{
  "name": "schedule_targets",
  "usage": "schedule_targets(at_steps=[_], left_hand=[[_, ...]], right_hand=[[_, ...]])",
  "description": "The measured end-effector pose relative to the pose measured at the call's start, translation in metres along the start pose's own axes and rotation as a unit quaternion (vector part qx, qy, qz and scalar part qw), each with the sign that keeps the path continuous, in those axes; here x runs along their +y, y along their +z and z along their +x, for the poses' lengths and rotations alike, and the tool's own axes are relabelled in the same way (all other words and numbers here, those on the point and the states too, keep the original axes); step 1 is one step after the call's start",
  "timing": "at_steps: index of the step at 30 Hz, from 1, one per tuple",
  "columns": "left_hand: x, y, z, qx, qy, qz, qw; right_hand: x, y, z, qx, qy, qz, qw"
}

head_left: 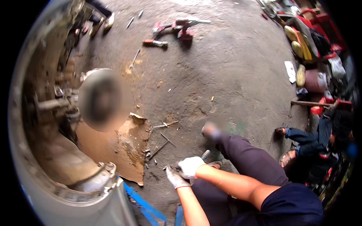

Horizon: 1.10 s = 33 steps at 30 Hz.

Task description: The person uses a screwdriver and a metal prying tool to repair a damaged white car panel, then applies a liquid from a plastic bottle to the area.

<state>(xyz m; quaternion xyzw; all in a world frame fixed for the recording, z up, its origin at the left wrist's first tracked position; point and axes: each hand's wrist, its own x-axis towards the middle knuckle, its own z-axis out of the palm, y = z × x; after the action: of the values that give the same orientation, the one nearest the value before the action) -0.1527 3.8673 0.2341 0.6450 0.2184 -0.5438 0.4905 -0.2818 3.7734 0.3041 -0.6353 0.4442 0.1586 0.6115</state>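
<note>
Both my hands wear whitish gloves and are close together, low in the middle of the view. My right hand is closed around what looks like a hand tool; its grey-green handle end sticks out behind the fingers. My left hand, lower and just to the left, is closed at the other end, where a small dark metal piece shows at the fingertips. The gloves hide most of this thing, so its exact kind is unclear. On the floor just beyond lie a T-shaped metal bar and several small metal parts.
An open wheel arch of a vehicle fills the left. Worn cardboard lies beside it, near a blue metal stand. Farther off are a red power tool and an orange-handled tool. Another person's legs are at right.
</note>
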Motion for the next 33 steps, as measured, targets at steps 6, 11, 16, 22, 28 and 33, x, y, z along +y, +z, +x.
schedule_targets(at_steps=[6,11,16,22,28,33], left_hand=[[0.026,0.139,-0.227,-0.154,-0.037,0.022,0.987],[0.061,0.252,-0.339,-0.138,-0.058,0.014,0.989],[0.096,0.366,-0.367,-0.254,-0.088,-0.024,0.963],[0.145,0.506,-0.366,-0.391,-0.097,0.010,0.915],[0.212,0.656,-0.359,-0.522,-0.132,0.213,0.815],[0.260,0.790,-0.387,-0.528,-0.032,0.336,0.779]], right_hand=[[0.013,-0.118,-0.220,0.093,-0.128,0.198,0.967],[-0.023,-0.220,-0.332,0.135,-0.128,0.118,0.975],[-0.024,-0.334,-0.365,0.192,-0.161,0.112,0.962],[-0.029,-0.496,-0.370,0.197,-0.216,0.131,0.947],[-0.031,-0.693,-0.388,0.152,-0.191,0.155,0.957],[-0.043,-0.850,-0.385,0.133,-0.151,0.286,0.937]])
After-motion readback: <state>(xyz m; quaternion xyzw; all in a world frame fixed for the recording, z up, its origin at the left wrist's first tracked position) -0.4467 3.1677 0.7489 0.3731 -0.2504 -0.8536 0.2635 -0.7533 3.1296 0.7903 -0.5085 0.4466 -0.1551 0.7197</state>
